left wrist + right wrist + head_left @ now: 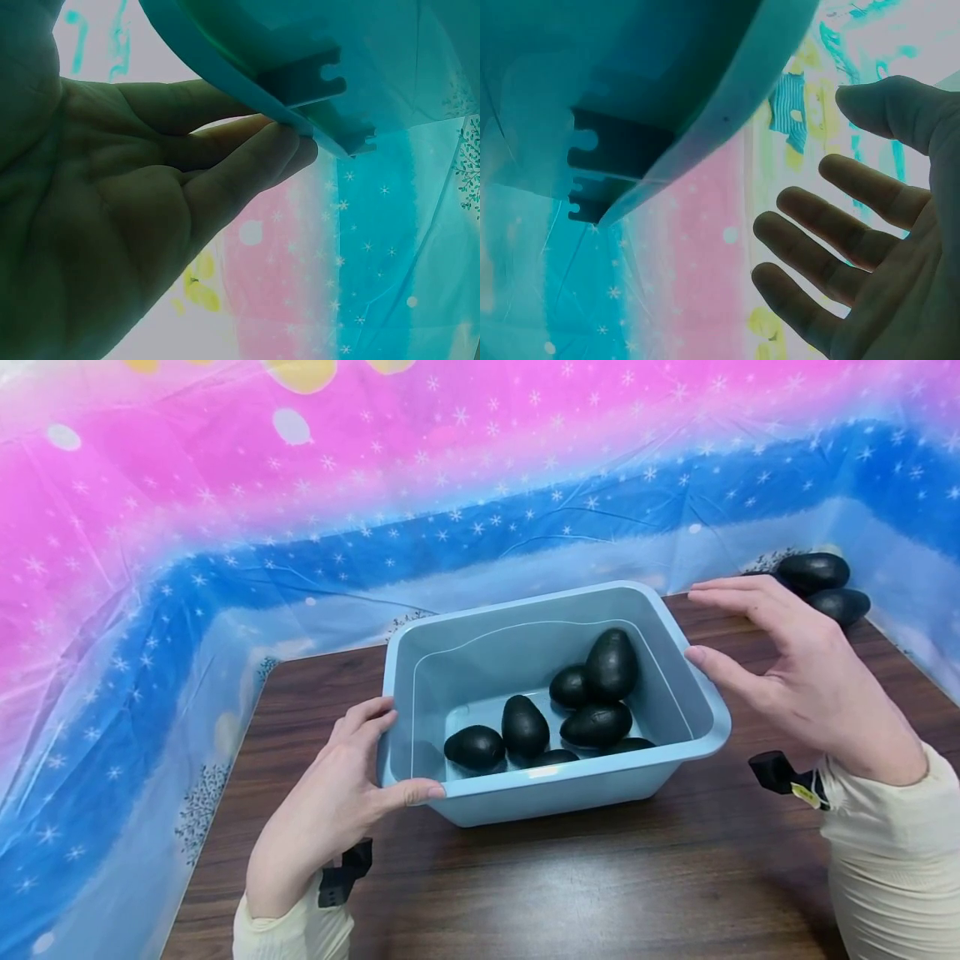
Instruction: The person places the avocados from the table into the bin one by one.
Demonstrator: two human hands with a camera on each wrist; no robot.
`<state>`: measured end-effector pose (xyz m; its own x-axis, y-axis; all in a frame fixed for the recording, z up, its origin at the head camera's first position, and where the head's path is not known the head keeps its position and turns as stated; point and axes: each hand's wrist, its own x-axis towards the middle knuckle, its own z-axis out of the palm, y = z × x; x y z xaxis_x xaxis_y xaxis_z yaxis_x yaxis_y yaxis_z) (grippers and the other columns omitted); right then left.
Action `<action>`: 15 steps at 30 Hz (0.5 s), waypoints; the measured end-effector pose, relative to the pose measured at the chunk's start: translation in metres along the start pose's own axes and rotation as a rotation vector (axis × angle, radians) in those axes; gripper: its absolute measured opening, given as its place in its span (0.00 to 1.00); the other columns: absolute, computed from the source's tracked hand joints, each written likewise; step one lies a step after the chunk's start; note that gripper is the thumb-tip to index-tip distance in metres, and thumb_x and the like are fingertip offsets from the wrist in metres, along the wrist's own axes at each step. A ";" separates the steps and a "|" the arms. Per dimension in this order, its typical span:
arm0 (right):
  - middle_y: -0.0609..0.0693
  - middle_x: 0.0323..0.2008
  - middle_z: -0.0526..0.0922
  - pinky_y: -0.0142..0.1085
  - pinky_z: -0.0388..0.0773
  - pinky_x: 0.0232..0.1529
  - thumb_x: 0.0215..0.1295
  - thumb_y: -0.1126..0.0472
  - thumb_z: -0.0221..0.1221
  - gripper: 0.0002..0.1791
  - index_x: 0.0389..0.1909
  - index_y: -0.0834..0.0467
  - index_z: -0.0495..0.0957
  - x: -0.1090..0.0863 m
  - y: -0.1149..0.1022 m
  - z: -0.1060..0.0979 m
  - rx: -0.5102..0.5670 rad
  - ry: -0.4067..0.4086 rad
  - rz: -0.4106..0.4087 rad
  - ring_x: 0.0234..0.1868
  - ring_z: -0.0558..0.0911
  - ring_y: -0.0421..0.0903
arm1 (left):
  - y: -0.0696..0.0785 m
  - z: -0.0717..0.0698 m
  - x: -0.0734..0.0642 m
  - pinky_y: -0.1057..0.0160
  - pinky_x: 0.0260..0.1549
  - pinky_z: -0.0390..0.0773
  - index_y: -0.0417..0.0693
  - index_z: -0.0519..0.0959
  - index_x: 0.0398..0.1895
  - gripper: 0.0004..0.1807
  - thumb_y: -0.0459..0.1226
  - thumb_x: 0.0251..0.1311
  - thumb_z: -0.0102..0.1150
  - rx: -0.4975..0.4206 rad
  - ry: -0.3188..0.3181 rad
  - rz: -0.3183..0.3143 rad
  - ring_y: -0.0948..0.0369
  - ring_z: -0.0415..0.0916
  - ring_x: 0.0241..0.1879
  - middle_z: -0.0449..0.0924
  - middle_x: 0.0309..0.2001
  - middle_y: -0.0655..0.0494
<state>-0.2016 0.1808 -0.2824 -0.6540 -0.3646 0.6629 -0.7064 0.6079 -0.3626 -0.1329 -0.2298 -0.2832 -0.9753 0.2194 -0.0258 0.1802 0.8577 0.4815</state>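
Note:
A light blue plastic bin [558, 789] is at the middle of the wooden table in the head view, with several black avocados [525, 727] lying in it. My left hand [330, 814] holds the bin's left end, thumb over the front rim and fingers at the side rim. From the left wrist view, the fingers [240, 169] touch the underside of the rim. Beside the right end is my right hand [802, 677], its fingers spread and holding nothing. The right wrist view shows a gap between these fingers [802, 247] and the bin's rim [727, 112].
More black avocados [813, 572] lie at the table's far right corner, partly behind my right hand. A pink and blue snowflake-patterned sheet [480, 518] hangs around the back and sides of the wooden table [525, 893].

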 end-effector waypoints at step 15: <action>0.51 0.59 0.76 0.19 0.63 0.53 0.54 0.68 0.70 0.34 0.64 0.52 0.74 -0.002 0.007 -0.006 -0.062 0.021 0.074 0.56 0.73 0.43 | -0.001 0.000 0.000 0.41 0.58 0.68 0.32 0.63 0.69 0.59 0.68 0.46 0.63 0.003 0.005 0.009 0.45 0.56 0.69 0.52 0.73 0.46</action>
<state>-0.2035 0.1906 -0.2823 -0.6974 -0.3027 0.6497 -0.6378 0.6756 -0.3699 -0.1328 -0.2304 -0.2839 -0.9743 0.2245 -0.0174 0.1889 0.8570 0.4795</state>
